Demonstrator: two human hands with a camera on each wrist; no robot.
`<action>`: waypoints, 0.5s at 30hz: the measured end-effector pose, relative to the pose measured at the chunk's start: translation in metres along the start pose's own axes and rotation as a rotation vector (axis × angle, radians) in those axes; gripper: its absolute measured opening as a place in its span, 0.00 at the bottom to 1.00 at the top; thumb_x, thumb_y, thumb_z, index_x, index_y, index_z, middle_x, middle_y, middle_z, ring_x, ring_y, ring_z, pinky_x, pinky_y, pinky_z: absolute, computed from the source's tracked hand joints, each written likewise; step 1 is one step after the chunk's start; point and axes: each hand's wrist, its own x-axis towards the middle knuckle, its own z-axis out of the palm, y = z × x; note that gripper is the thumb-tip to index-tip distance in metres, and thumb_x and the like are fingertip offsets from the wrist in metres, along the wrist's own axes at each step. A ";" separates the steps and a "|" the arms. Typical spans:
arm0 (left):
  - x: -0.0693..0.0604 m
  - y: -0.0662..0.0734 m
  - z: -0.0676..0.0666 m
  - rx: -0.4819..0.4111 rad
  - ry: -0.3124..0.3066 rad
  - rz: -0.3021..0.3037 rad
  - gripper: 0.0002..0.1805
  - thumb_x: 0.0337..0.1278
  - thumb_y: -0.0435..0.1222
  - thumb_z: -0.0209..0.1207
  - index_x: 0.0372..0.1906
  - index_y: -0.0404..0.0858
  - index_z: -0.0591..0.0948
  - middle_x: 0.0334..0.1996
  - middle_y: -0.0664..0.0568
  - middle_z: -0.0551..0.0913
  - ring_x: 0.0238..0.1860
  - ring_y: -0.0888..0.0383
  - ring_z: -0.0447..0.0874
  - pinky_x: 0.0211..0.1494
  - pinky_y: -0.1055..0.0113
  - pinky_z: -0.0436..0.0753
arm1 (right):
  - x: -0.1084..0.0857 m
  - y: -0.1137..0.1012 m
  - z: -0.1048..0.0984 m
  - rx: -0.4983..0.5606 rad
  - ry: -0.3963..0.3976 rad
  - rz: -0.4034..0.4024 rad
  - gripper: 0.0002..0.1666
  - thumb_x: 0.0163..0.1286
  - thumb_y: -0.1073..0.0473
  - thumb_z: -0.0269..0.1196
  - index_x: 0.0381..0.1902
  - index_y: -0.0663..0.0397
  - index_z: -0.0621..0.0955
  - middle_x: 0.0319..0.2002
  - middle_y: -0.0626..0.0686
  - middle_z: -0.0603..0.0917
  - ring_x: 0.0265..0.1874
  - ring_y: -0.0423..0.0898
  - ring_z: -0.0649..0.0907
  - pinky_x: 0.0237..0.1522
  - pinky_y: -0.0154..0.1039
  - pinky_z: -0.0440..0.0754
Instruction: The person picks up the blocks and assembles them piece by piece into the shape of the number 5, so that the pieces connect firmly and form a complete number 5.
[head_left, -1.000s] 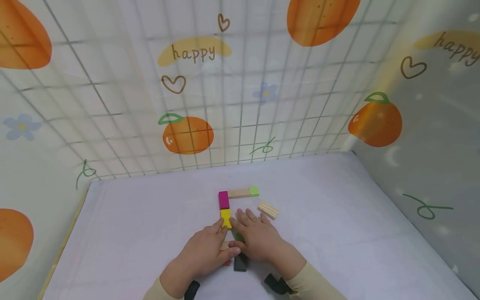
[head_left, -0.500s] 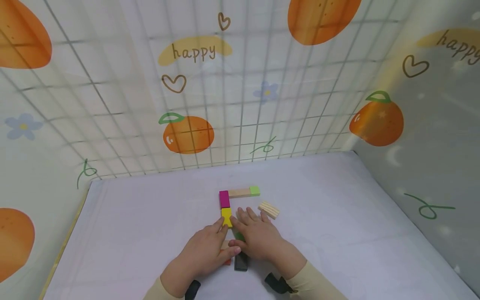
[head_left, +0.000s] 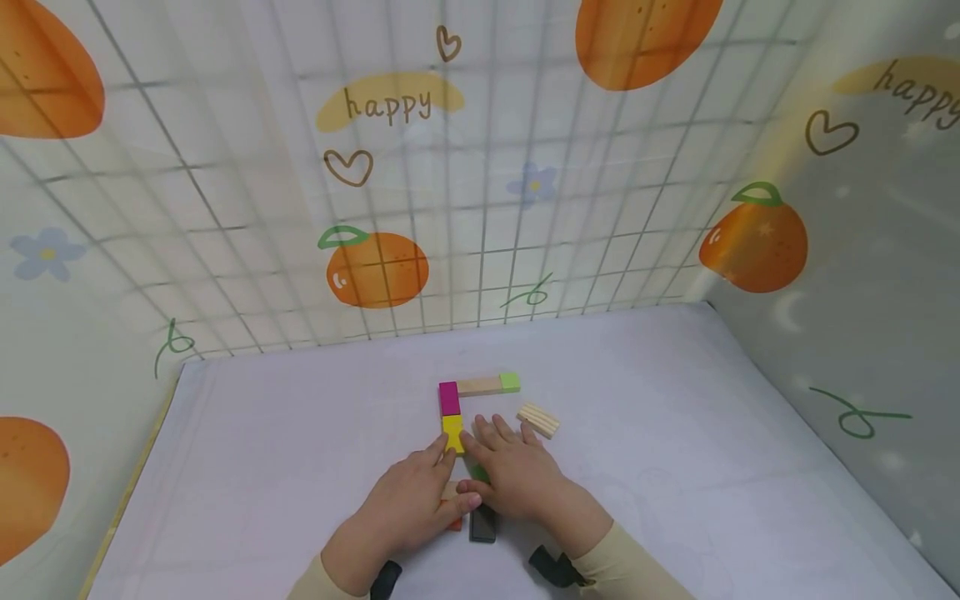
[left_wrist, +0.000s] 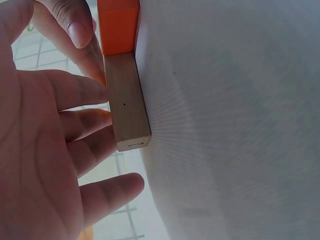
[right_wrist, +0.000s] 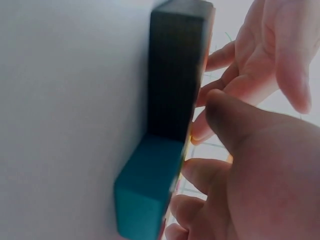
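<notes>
My left hand (head_left: pixel 408 504), fingers extended, touches a row of wooden blocks; its fingertips rest at the yellow block (head_left: pixel 453 425). In the left wrist view its fingers lie against a plain wood block (left_wrist: pixel 127 100), end to end with an orange block (left_wrist: pixel 119 27). My right hand (head_left: pixel 517 471) spreads its fingers on the row's other side, its thumb near the left thumb. Partly beneath it are a green block (head_left: pixel 478 473) and a black block (head_left: pixel 483 527). The right wrist view has the black block touching a teal-looking block (right_wrist: pixel 147 185). Some blocks are hidden under the hands.
Beyond the yellow block, a magenta block (head_left: pixel 449 398) continues the row. A plain wood strip (head_left: pixel 478 387) runs right from it to a light green block (head_left: pixel 510 382). A striped wood block (head_left: pixel 537 420) lies apart, by the right fingertips. White cloth (head_left: pixel 637 400) covers the table.
</notes>
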 end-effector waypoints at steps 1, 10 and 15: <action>0.000 0.000 0.000 0.001 0.000 -0.002 0.53 0.61 0.75 0.39 0.74 0.38 0.69 0.79 0.46 0.61 0.74 0.46 0.69 0.71 0.46 0.73 | 0.000 0.000 0.000 0.001 0.000 0.000 0.44 0.70 0.27 0.53 0.77 0.39 0.66 0.79 0.53 0.60 0.80 0.58 0.57 0.76 0.69 0.50; 0.002 -0.002 0.002 0.009 0.002 -0.009 0.54 0.60 0.76 0.38 0.75 0.39 0.68 0.79 0.46 0.60 0.74 0.46 0.68 0.70 0.45 0.74 | 0.000 0.001 0.002 -0.002 0.005 0.000 0.45 0.69 0.27 0.54 0.77 0.39 0.65 0.79 0.53 0.60 0.79 0.59 0.57 0.75 0.69 0.52; 0.002 -0.001 0.002 0.002 0.001 -0.013 0.54 0.59 0.77 0.37 0.75 0.40 0.68 0.79 0.45 0.60 0.74 0.46 0.68 0.70 0.45 0.74 | -0.002 0.001 0.000 0.012 0.005 0.000 0.46 0.69 0.27 0.54 0.78 0.40 0.64 0.79 0.53 0.60 0.79 0.59 0.57 0.76 0.69 0.51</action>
